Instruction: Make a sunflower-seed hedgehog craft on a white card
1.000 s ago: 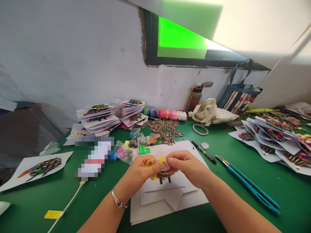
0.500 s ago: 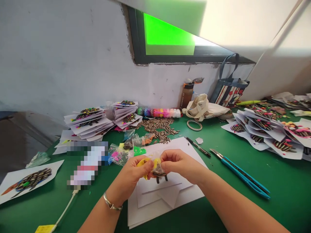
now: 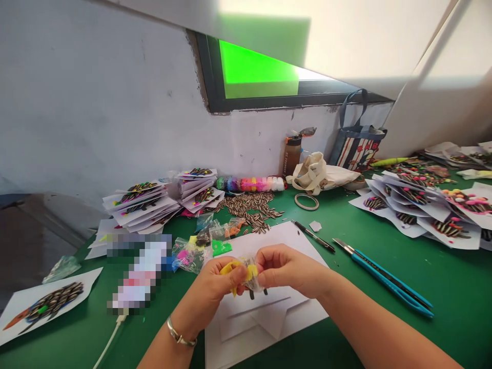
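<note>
My left hand [image 3: 218, 281], with a silver bracelet at the wrist, pinches a soft yellow lump [image 3: 229, 268] that looks like modelling clay. Thumb and fingers of my right hand [image 3: 280, 266] are closed on a clear plastic bag [image 3: 252, 279], which touches the yellow material. Both hands hover over stacked white paper sheets [image 3: 265, 325]. Dark leg-like strokes show on the paper just under my fingers; the rest of that picture is hidden. Close behind my left hand lie small bags of coloured clay, among them a green one [image 3: 222, 248].
Striped seeds [image 3: 255, 207] lie beyond the paper. A black pen [image 3: 314, 236] and a blue craft knife [image 3: 384, 277] rest to the right, near a tape ring [image 3: 306, 201]. Seed pictures are piled at the left [image 3: 144, 205] and right [image 3: 415, 202]. A phone-like blurred object [image 3: 140, 271] has a cable.
The view has tilted slightly upward, so the table sits lower in the picture. My hands stay together on the bag and yellow clay; the seed-covered part beneath them is now more hidden.
</note>
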A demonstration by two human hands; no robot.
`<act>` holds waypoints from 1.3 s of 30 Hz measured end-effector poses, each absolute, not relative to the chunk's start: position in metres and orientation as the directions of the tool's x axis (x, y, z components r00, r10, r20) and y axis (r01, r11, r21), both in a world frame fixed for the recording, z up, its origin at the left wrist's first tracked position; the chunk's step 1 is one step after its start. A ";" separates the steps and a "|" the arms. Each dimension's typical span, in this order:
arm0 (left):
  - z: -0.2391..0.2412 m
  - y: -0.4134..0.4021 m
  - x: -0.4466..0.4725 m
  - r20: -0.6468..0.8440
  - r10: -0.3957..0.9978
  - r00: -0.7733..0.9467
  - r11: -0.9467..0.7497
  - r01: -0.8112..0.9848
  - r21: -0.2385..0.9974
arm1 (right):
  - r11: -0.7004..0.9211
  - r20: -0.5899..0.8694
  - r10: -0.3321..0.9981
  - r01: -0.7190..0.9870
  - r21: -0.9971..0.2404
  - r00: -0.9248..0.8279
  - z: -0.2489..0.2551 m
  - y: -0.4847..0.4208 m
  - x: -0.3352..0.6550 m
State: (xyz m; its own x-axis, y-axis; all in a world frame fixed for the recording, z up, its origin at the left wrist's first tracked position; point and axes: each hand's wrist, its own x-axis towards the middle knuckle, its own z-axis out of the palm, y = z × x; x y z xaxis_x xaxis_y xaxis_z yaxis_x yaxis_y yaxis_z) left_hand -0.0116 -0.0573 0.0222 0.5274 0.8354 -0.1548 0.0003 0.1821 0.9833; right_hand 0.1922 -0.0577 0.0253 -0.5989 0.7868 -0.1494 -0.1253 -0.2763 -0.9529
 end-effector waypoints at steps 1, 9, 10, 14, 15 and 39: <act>0.022 -0.056 -0.011 -0.154 0.839 0.522 0.184 -0.005 0.983 | -0.271 -0.150 0.801 -0.127 -0.954 -0.580 0.026 -0.058 0.192; 0.022 -0.056 -0.016 0.119 0.992 -0.051 -0.102 0.260 0.960 | -0.042 -0.038 0.993 -0.026 -0.999 -0.116 0.026 -0.054 0.185; 0.022 -0.058 -0.015 0.097 0.995 -0.006 -0.091 0.266 0.960 | -0.046 -0.042 0.990 -0.024 -0.999 -0.138 0.026 -0.055 0.182; 0.024 -0.066 -0.003 0.001 0.977 0.214 -0.047 0.210 0.977 | -0.070 -0.045 0.965 -0.089 -0.994 -0.257 0.024 -0.061 0.170; 0.025 -0.067 0.000 -0.011 0.968 0.252 -0.039 0.192 0.981 | -0.063 -0.036 0.963 -0.093 -0.994 -0.268 0.024 -0.062 0.167; 0.025 -0.059 -0.009 0.038 0.999 -0.010 -0.038 0.014 0.999 | -0.168 -0.105 0.935 -0.162 -0.972 -0.339 0.027 -0.060 0.178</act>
